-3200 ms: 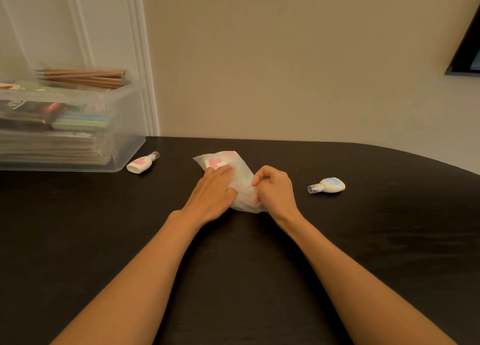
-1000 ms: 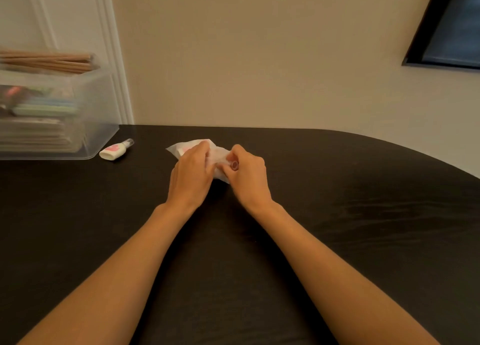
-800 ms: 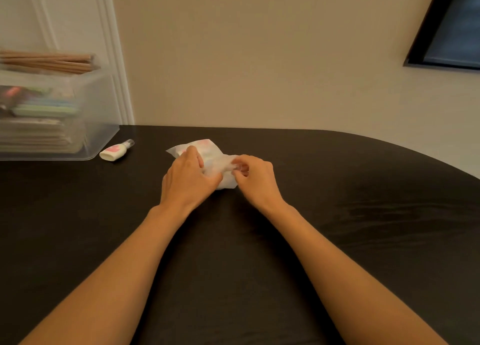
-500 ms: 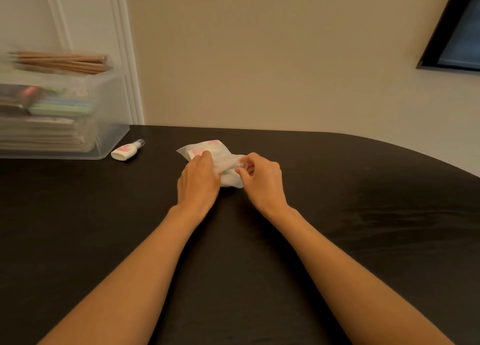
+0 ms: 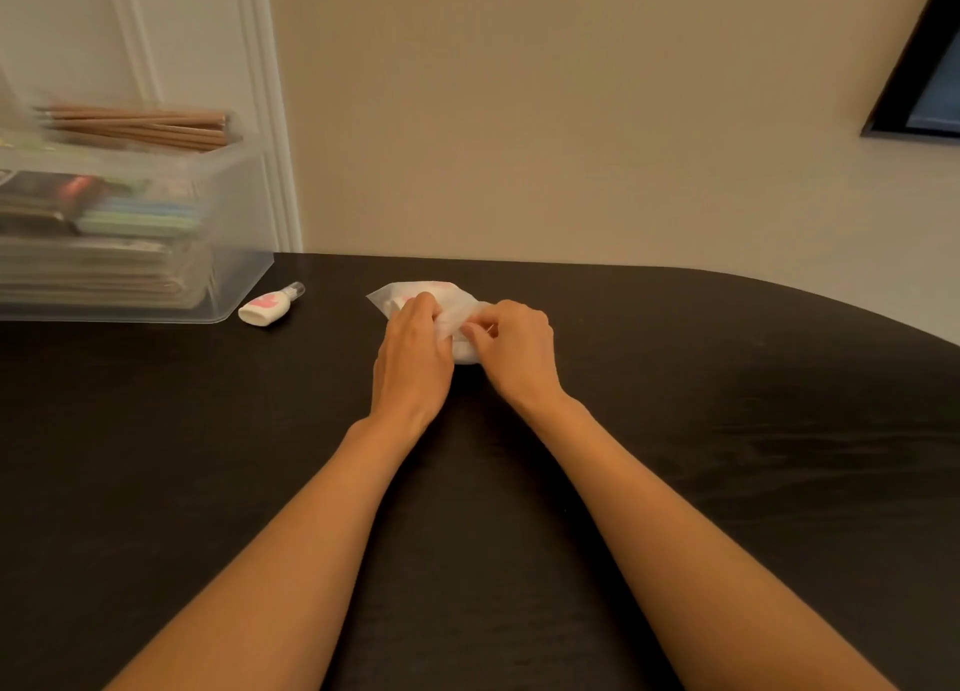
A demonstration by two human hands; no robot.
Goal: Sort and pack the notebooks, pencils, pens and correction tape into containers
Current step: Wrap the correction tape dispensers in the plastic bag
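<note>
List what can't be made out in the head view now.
Contents of the pouch: head view, frosted plastic plus left hand and right hand gripping it hide them.
Clear bin: left part cut off by frame edge, blurred; contents unreadable.
Dark frame: cut off top right.

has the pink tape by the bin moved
No. The tape lies just right of the bin's front corner, as before; only the camera shifted.

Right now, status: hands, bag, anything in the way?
Left hand holds the translucent bag; right hand pinches its end. One pink correction tape loose beside the clear bin. Nothing between it and the hands.
</note>
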